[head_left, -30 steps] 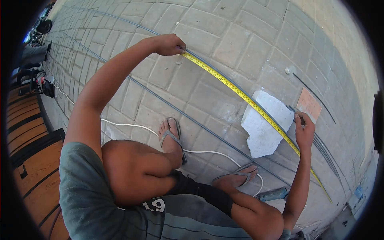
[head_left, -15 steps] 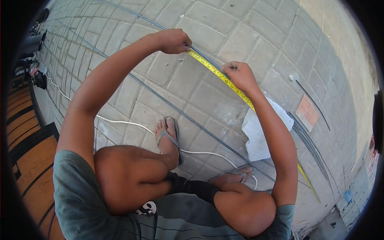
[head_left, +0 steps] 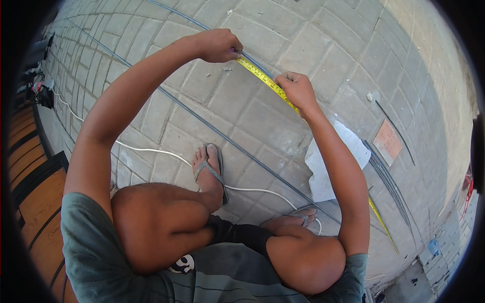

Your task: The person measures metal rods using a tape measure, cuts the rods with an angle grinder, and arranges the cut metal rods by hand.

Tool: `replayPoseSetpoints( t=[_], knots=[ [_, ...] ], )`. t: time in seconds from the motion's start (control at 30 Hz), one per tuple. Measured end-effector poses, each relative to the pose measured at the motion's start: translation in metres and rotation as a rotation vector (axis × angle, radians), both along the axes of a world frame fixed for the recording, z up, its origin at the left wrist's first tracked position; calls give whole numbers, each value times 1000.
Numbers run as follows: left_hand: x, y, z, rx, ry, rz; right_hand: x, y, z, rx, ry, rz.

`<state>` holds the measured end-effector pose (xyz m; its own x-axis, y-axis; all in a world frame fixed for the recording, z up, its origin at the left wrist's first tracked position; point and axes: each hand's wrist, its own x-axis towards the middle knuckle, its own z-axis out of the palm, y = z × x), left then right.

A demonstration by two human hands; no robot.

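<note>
My left hand point(head_left: 221, 45) is closed around the end of a yellow tape measure point(head_left: 258, 74) and a thin grey metal rod point(head_left: 258, 65) beside it. A small purple bit shows between its fingers, too little to identify. My right hand point(head_left: 298, 91) pinches the tape and rod further along, thumb and fingertips together. The tape lies along the rod between both hands, then passes under my right forearm. Its far part point(head_left: 383, 224) reappears on the paving at the lower right.
Another long rod point(head_left: 217, 132) crosses the paving before my feet. A white cable point(head_left: 151, 150) runs past my sandals. Near my right arm lie a torn white sheet point(head_left: 323, 166), a bundle of rods point(head_left: 389, 177) and a reddish flat piece point(head_left: 388, 142). A wood-panelled gate point(head_left: 43, 202) stands left.
My right hand has slid up and left along the tape, closer to my left hand, and its fingertips now press on the tape and rod. My left hand keeps its hold.
</note>
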<state>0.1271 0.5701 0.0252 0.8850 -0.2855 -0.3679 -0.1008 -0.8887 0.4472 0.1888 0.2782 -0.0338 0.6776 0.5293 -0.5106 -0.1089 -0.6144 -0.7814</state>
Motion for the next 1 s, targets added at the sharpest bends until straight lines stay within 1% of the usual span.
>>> replayPoseSetpoints(
  t=[0.07, 0.13, 0.2, 0.3, 0.4, 0.43, 0.47, 0.53, 0.6, 0.63, 0.67, 0.7, 0.73, 0.77, 0.8, 0.83, 0.87, 0.93, 0.97, 1.0],
  knots=[
    [0, -3, 2, 13, 19, 15, -1, 0, 0, 5, -39, 2],
    [-1, -2, 9, 36, 32, 28, 0, 1, 2, -24, -106, 67],
    [1, -5, 16, -12, 43, 1, -4, 0, 7, -4, -114, 64],
    [-9, -22, 39, -86, 90, -9, 4, -10, 25, -10, -146, 38],
    [-31, -40, 52, -79, 103, -7, 20, -32, 47, -37, -175, 28],
    [-36, -45, 55, -75, 129, -22, 25, -46, 59, -7, -140, 33],
    [-40, -53, 58, -80, 153, -47, 28, -64, 71, 12, -107, 28],
    [-41, -68, 63, -80, 238, -11, 27, -101, 92, -24, -104, 0],
    [-45, -80, 57, -125, 186, 1, 18, -148, 104, -32, -58, -11],
    [-41, -88, 61, -73, 251, 11, 12, -171, 106, -32, -16, -25],
    [-44, -92, 54, -127, 214, 22, 5, -197, 94, 27, -1, -43],
    [-44, -96, 50, -105, 244, 34, 0, -228, 84, 70, -4, -79],
    [-48, -95, 37, -160, 194, 26, -5, -256, 88, 75, -11, -101],
    [-54, -93, 21, -162, 184, 51, -7, -286, 89, 11, -46, -59],
    [-52, -99, 24, -159, 244, 56, -13, -314, 86, 29, -148, -60],
    [-53, -101, 20, -142, 259, 56, -14, -341, 90, -7, -94, -62],
    [-67, -76, -17, -197, 85, -24, -16, -365, 98, -26, -90, -70],
    [-64, -95, 1, -80, 215, 31, -12, -414, 96, -13, -59, -61],
    [-57, -104, 2, -68, 210, 24, -10, -437, 93, 12, -51, -88],
    [-54, -113, 2, -106, 281, 18, -12, -460, 95, 45, -32, -107]
  ],
)
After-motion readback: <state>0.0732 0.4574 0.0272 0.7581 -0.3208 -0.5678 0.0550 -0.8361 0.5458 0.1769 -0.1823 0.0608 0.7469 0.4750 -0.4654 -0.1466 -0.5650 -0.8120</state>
